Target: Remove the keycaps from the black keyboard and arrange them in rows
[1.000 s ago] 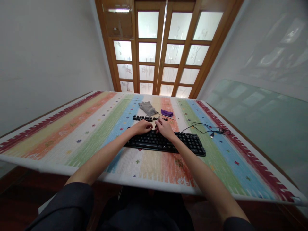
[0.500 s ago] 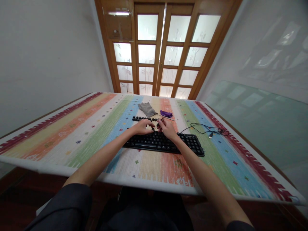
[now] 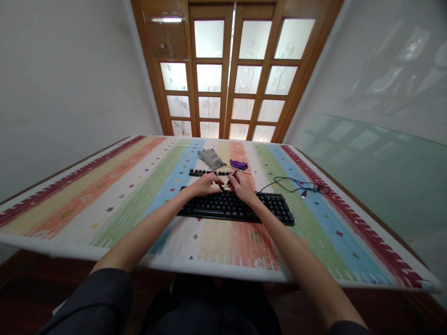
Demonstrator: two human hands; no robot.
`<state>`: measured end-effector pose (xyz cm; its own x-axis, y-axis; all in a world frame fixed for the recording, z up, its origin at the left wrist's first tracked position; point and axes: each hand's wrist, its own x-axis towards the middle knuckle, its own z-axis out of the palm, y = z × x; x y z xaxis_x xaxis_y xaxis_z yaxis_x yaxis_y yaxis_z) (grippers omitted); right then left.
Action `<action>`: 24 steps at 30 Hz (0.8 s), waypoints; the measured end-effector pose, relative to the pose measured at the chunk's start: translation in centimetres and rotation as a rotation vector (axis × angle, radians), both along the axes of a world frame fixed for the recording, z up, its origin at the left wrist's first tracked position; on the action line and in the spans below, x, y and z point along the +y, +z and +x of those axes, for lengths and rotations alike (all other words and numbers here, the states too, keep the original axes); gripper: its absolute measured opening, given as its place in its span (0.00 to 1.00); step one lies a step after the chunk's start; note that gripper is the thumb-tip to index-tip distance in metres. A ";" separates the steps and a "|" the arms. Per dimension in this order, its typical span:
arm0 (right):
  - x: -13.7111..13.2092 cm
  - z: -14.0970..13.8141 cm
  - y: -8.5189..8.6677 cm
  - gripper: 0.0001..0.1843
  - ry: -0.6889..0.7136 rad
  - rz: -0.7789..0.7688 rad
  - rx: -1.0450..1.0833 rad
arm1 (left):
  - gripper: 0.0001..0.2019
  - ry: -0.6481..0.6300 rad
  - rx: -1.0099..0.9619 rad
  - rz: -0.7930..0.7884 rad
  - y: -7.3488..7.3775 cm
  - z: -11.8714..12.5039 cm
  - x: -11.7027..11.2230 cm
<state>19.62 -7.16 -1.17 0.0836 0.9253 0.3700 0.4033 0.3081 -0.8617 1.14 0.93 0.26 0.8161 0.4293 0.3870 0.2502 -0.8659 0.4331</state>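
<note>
A black keyboard (image 3: 237, 209) lies on the striped tablecloth (image 3: 104, 195) in front of me. My left hand (image 3: 206, 184) rests at the keyboard's far edge with its fingers curled down onto the top row. Close beside it, my right hand (image 3: 240, 184) pinches a thin stick-like tool (image 3: 230, 178) whose tip points toward the left hand. A row of loose black keycaps (image 3: 206, 172) sits just beyond the keyboard.
Past the keycaps lie a grey cloth (image 3: 211, 158) and a purple cloth (image 3: 239, 164). The keyboard's black cable with its USB plug (image 3: 300, 188) is coiled at the right. A wooden glass-paned door (image 3: 230, 70) stands behind the table.
Both hands stay at the keyboard's far edge. The right hand has raised the thin tool slightly, and the view has shifted a little.
</note>
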 end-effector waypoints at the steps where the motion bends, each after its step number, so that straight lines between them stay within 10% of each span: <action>1: 0.0 0.1 0.0 0.17 -0.001 0.000 -0.002 | 0.08 -0.001 0.007 -0.005 0.0 0.1 0.0; 24: -0.5 2.2 -0.1 0.23 -0.037 0.026 0.052 | 0.05 0.054 0.167 0.183 -1.8 3.0 4.9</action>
